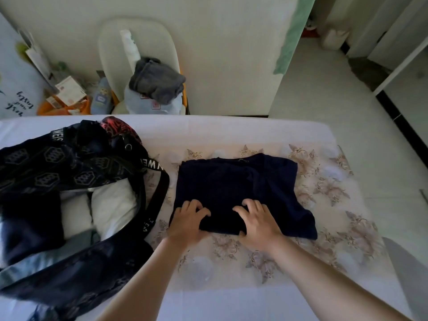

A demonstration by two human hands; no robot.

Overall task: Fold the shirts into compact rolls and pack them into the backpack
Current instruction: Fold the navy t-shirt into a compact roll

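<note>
A dark navy shirt [240,184] lies folded into a rough rectangle on the flower-patterned cloth in the middle of the bed. My left hand [187,222] and my right hand [259,224] both grip its near edge, fingers curled over the fabric and thumbs under it, the edge bunched up slightly. To the left lies the open black backpack [58,167] with hexagon print and lettered straps. White rolled garments [113,205] and a dark one [32,225] show inside its opening.
The bed's floral cloth [324,186] extends right of the shirt. Beyond the far bed edge stands a white chair [115,47] holding grey clothing [157,82] and a bottle. Bottles and packets clutter the floor at far left. Tiled floor lies to the right.
</note>
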